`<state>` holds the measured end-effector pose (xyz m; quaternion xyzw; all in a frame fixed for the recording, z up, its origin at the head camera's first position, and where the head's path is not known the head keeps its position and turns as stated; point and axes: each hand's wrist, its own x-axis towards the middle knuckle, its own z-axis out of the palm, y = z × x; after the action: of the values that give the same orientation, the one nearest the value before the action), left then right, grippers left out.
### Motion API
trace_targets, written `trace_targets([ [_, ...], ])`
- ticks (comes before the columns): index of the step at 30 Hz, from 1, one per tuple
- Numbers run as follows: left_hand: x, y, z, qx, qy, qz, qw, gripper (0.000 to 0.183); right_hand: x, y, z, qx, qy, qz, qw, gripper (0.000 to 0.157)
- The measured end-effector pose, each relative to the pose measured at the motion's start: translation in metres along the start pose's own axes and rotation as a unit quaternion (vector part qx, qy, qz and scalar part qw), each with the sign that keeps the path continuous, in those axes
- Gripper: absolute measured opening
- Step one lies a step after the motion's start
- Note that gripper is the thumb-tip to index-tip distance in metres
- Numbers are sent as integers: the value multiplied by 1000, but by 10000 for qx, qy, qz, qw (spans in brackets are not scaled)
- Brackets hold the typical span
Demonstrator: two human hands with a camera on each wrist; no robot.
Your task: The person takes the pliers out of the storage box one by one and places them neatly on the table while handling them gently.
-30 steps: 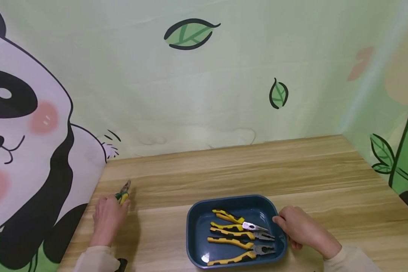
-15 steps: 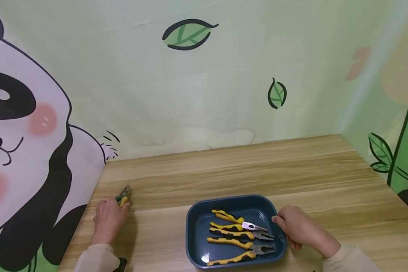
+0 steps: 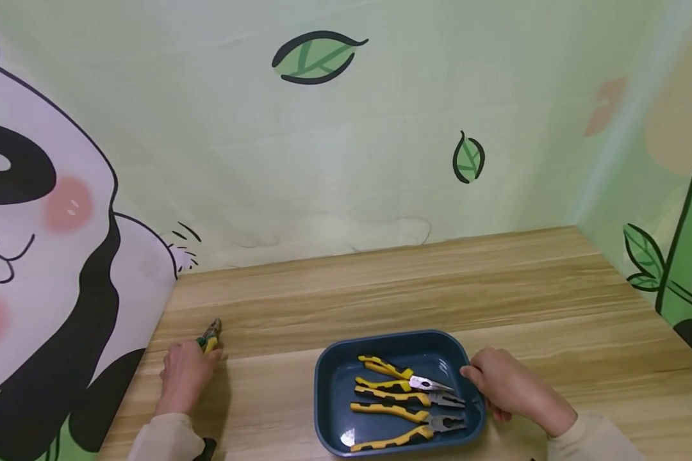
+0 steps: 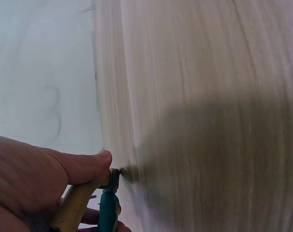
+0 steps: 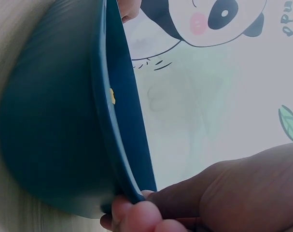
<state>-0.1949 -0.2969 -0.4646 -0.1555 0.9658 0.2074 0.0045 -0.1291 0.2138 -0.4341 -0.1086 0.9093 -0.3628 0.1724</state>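
Green-and-yellow pliers (image 3: 210, 336): lying within the left hand's grasp, over the left part of the table, well apart from the tray, with the metal jaws pointing away from the person
Left hand (image 3: 186, 371): clamping on these pliers by the handles, the thumb pressing along the yellow handle in the left wrist view; whether the tool is touching the wood, I cannot tell
Tray (image 3: 337, 397): resting on the table near its front edge, deep blue, round-cornered, holding three other pliers with yellow and black handles
Right hand (image 3: 504, 383): pinching the tray's rim at its right end, the thumb bearing on the inner side and the fingers curling beneath the lip outside, as the right wrist view is showing
Long-nose pliers (image 3: 418, 383): lying farthest back in the tray, their handles spreading apart, their bright tips pointing right
Middle pliers (image 3: 421, 397): lying just in front of these, jaws facing right, mostly one handle showing
Front pliers (image 3: 437, 424): lying nearest the person, handles spreading wide, blunt jaws facing right
Table (image 3: 277, 307): showing a pale wood grain and carrying the left arm's shadow
Backdrop (image 3: 334, 147): standing behind, pale green, showing a panda (image 3: 83, 160) at left and outlined leaves
Sleeves (image 3: 167, 438): covering both wrists, cream-coloured
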Motion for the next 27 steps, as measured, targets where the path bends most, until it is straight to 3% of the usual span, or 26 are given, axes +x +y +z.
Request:
trace_targets([
  [27, 0, 4, -4, 153, -420, -80, 9990, 57, 1, -3, -2, -33, -75, 171, 9998, 37],
])
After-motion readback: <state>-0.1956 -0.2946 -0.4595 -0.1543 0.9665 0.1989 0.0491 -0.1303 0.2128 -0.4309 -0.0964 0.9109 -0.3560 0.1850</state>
